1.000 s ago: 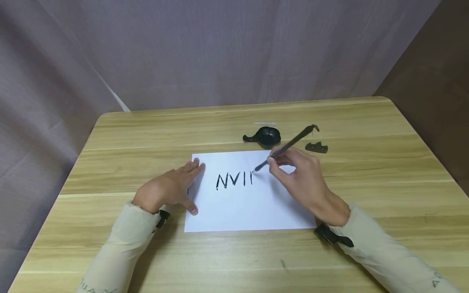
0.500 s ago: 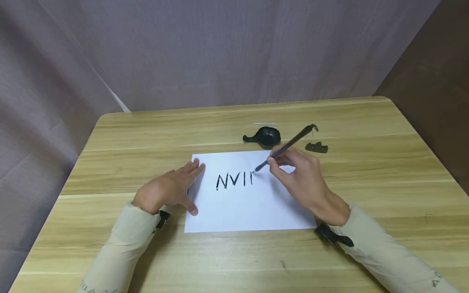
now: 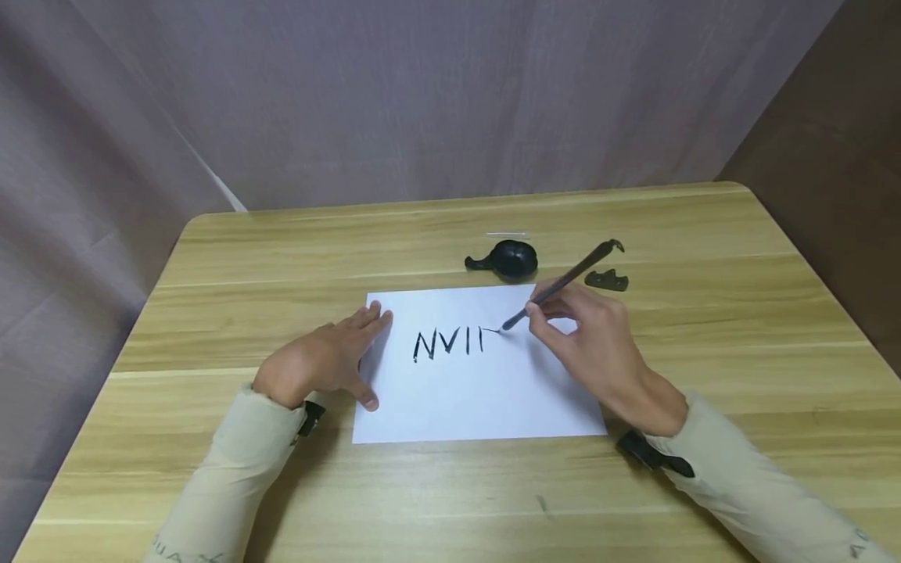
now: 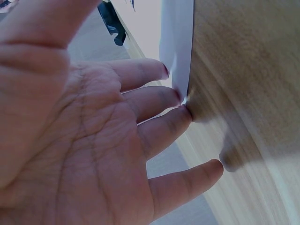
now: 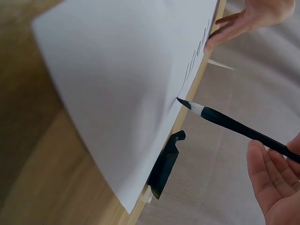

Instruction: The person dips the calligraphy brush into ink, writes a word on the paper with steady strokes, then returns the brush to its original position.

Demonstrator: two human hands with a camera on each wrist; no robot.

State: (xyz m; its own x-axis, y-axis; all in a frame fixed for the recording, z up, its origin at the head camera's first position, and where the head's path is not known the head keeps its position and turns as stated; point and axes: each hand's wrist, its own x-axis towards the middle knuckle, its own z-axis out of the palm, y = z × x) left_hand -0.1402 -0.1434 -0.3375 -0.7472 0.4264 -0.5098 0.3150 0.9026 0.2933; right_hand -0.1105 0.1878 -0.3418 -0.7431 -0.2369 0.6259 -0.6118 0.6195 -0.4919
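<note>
My right hand [image 3: 591,336] pinches a dark-handled writing brush [image 5: 234,125], which slants over the white paper [image 3: 450,399]. In the right wrist view its black-inked tip meets the sheet, white bristles showing above the ink. Black strokes [image 3: 450,342] resembling "NVII" run across the paper, and a thin line leads from the last upright to the brush tip. My left hand [image 3: 327,360] rests on the sheet's left edge, fingers spread and straight. In the left wrist view its little finger extends past the paper over the wood.
Behind the paper sits a black ink dish [image 3: 515,259] with a handle pointing left. A thin clear rod [image 3: 507,234] lies beyond it. To the right is a small dark brush rest [image 3: 607,280] with a jagged top. A grey curtain [image 3: 450,102] hangs behind the wooden table [image 3: 281,258].
My right hand and the brush have moved slightly right, and a thin stroke now extends right from the top of the last upright. My left hand stays in place on the paper.
</note>
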